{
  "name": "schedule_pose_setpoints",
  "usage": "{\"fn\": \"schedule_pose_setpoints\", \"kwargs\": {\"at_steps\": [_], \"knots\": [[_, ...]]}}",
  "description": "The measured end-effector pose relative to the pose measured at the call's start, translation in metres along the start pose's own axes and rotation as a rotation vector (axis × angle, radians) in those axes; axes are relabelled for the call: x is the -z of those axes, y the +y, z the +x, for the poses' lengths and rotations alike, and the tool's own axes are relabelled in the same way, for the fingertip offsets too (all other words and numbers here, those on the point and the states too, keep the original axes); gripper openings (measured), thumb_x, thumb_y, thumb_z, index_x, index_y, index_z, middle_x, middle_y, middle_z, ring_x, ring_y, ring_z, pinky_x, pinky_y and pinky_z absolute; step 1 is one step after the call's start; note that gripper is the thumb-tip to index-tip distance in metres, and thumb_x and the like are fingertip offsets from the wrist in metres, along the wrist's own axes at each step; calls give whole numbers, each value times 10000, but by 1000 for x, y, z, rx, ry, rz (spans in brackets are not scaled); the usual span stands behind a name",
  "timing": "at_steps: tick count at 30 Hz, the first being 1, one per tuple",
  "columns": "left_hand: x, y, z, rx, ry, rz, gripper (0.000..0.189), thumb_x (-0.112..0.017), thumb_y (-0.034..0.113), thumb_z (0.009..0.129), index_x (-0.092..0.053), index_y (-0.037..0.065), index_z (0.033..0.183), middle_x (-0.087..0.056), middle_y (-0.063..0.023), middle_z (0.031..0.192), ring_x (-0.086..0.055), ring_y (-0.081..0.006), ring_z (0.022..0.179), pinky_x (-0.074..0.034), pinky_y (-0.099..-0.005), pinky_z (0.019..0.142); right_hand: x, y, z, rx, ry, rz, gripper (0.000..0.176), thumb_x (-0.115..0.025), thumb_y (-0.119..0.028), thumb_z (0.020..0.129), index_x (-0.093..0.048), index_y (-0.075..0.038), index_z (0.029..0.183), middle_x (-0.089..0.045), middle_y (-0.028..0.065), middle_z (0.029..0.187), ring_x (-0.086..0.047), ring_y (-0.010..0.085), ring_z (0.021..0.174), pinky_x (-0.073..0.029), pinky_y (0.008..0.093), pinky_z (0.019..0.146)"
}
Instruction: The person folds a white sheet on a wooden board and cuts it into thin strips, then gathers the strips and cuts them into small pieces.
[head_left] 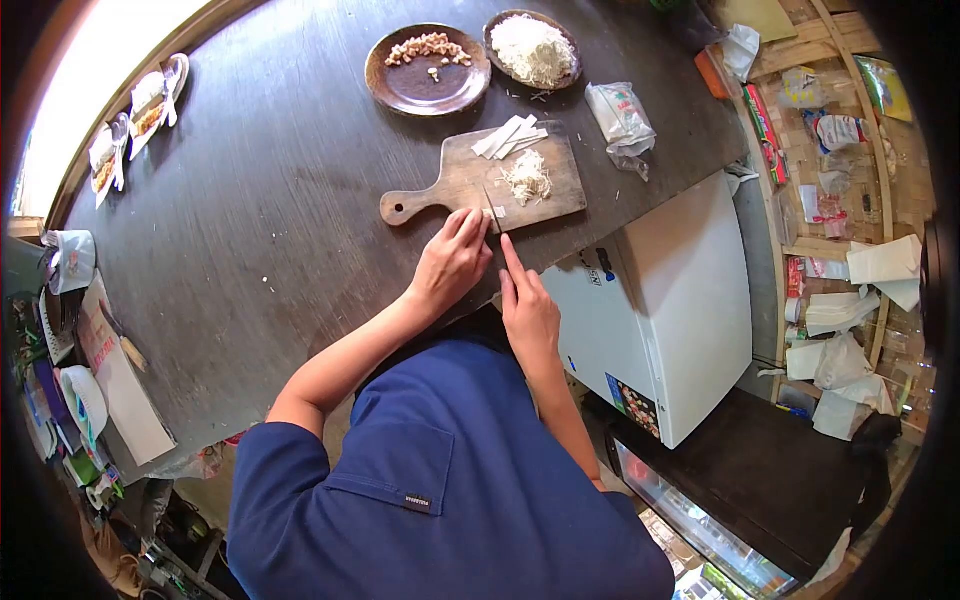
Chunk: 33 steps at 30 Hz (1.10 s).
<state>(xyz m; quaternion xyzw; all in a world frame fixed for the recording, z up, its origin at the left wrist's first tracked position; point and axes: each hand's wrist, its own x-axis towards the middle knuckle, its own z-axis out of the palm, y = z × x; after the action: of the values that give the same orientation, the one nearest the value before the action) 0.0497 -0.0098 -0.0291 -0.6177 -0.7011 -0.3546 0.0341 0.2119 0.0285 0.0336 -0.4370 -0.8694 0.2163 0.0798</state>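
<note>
A wooden cutting board (455, 185) with a round-holed handle lies near the table's front edge. My left hand (450, 262) is closed at the board's front edge, fingertips bent and pressed down beside the blade; what they hold is mostly hidden, with a bit of pale food showing. My right hand (530, 308) grips a knife (491, 208), index finger stretched along it, blade pointing away across the board. Beyond the blade sit a heap of thin pale shreds (527, 178) and several flat white strips (510, 137).
Behind the board stand a brown plate (430, 98) with brown chunks and a bowl of white shreds (533, 50). A plastic-wrapped white packet (620, 118) lies right of it. A white freezer (680, 300) adjoins the table. Two servings with spoons (160, 105) sit far left.
</note>
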Motion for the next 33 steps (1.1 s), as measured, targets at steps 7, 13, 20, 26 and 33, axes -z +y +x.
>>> {"fn": "schedule_pose_setpoints", "kwargs": {"at_steps": [7, 13, 20, 26, 33], "knots": [[3, 2, 0, -9, -29, 26, 504, -718, 84, 836, -658, -97, 1303, -628, -192, 1309, -595, -341, 1267, -527, -395, 1089, -9, 3, 0, 16, 28, 14, 569, -559, -306, 1108, -407, -383, 1652, -618, 141, 865, -691, 393, 694, -563, 512, 615], [4, 1, 0, 8, -42, 17, 523, -721, 93, 850, -653, -97, 1333, -631, -185, 1321, -589, -332, 1278, -528, -388, 1087, -6, 3, -8, -6, -7, -21, 570, -564, -307, 1105, -410, -384, 1649, -622, 137, 871, -693, 396, 702, -567, 515, 624], [3, 0, 2, -7, -28, 54, 520, -721, 100, 847, -657, -97, 1323, -635, -180, 1310, -597, -319, 1267, -529, -377, 1083, -7, 1, 8, 23, 22, 5, 572, -569, -308, 1101, -415, -387, 1645, -630, 142, 880, -698, 408, 709, -571, 525, 625], [4, 1, 2, 11, -18, 36, 496, -718, 106, 844, -672, -96, 1294, -646, -172, 1298, -604, -317, 1257, -532, -375, 1078, -13, 6, -5, -18, -6, -12, 557, -561, -303, 1105, -427, -380, 1640, -644, 152, 885, -705, 419, 743, -569, 542, 646], [6, 1, 5, -32, 24, 51, 502, -717, 124, 830, -653, -124, 1261, -647, -181, 1227, -593, -310, 1246, -530, -358, 1064, -5, 1, 6, 6, -2, 46, 554, -559, -305, 1107, -427, -379, 1640, -641, 158, 882, -704, 423, 741, -560, 543, 645]]}}
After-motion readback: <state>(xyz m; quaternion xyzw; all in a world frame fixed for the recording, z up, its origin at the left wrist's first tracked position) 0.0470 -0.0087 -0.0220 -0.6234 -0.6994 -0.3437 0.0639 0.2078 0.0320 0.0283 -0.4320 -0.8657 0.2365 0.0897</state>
